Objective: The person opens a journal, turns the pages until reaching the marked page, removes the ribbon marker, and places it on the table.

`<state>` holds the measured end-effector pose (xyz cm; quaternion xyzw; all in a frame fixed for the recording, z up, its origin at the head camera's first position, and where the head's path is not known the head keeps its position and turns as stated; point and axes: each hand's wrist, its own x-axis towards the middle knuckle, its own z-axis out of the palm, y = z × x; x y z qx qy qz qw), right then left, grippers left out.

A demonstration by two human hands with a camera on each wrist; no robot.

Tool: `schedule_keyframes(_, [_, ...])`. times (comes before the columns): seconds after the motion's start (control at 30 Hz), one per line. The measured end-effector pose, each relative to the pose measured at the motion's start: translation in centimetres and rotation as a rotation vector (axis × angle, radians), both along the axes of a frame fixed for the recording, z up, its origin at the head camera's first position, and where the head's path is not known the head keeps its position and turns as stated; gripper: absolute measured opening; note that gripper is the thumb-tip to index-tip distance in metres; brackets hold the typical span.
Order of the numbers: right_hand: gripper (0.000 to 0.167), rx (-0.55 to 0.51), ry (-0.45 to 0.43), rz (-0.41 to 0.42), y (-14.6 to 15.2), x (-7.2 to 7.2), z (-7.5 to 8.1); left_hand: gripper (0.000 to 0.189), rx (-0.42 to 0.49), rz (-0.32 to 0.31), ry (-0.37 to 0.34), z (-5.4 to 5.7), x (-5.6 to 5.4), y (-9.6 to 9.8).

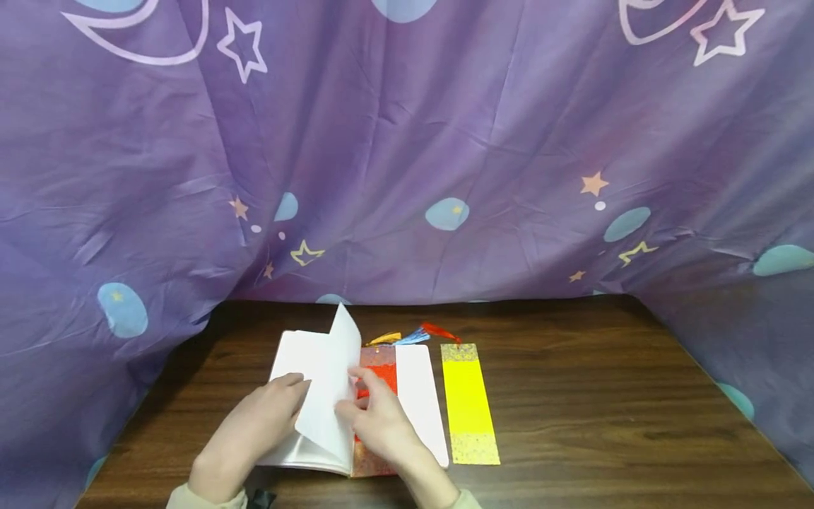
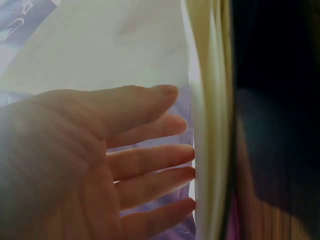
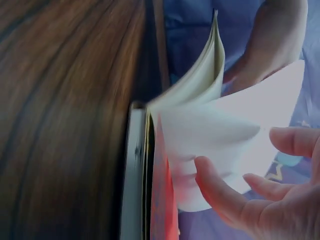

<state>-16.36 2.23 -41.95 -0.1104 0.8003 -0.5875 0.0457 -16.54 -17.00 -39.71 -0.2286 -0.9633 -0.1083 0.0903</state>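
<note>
Your left hand (image 1: 257, 416): fingers straight, against left pages (image 1: 300, 355). Your right hand (image 1: 383, 417): fingers loose, spread at raised page (image 1: 327, 396). Book (image 1: 416, 396) open on tabletop (image 1: 604, 396); red bookmark (image 1: 389, 375) inside, yellow bookmark (image 1: 469, 399) just beside.

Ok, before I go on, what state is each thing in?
Notebook: open on the table.
Loose-standing page: lifted, curving up between the hands.
Red bookmark: inside the notebook, partly hidden.
Yellow bookmark: flat, right of the notebook.
Red tassel: spread beyond the yellow bookmark's top.
Left hand: fingers extended, at the left-hand pages.
Right hand: fingers apart, beside the lifted page.
</note>
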Motion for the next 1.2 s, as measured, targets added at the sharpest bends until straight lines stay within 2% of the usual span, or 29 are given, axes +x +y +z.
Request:
schedule_keyframes(0.2, [0.043, 0.113, 0.108, -0.002, -0.7, 0.6, 0.0, 0.024, 0.037, -0.009, -0.009, 0.5, 0.0, -0.4])
schedule_keyframes(0.3, [0.039, 0.154, 0.157, 0.004, -1.0, 1.0, -0.1, 0.020, 0.066, -0.015, 0.020, 0.8, 0.1, -0.8])
schedule_keyframes(0.47, [0.039, 0.226, 0.181, 0.036, -1.3, 1.6, -0.3, 0.011, 0.084, 0.006, 0.079, 1.3, 0.3, -1.2])
schedule_keyframes(0.67, [0.043, 0.301, 0.196, 0.073, -1.5, 2.1, -0.2, 0.041, 0.120, 0.085, 0.100, 2.2, 0.7, -1.7])
schedule_keyframes(0.73, [0.044, 0.330, 0.206, 0.077, -1.6, 2.3, -0.2, 0.043, 0.130, 0.094, 0.135, 2.4, 0.8, -1.7])
schedule_keyframes(1.0, [0.045, 0.410, 0.184, 0.082, -1.8, 2.8, -0.1, 0.035, 0.116, 0.025, 0.272, 2.6, 0.9, -1.1])
schedule_keyframes(1.1, [0.045, 0.441, 0.196, 0.095, -1.8, 2.9, 0.0, 0.035, 0.116, 0.003, 0.294, 2.4, 0.9, -0.5])
schedule_keyframes(1.2, [0.047, 0.493, 0.223, 0.140, -1.7, 3.0, 0.0, 0.036, 0.113, -0.021, 0.281, 2.0, 0.8, 0.1])
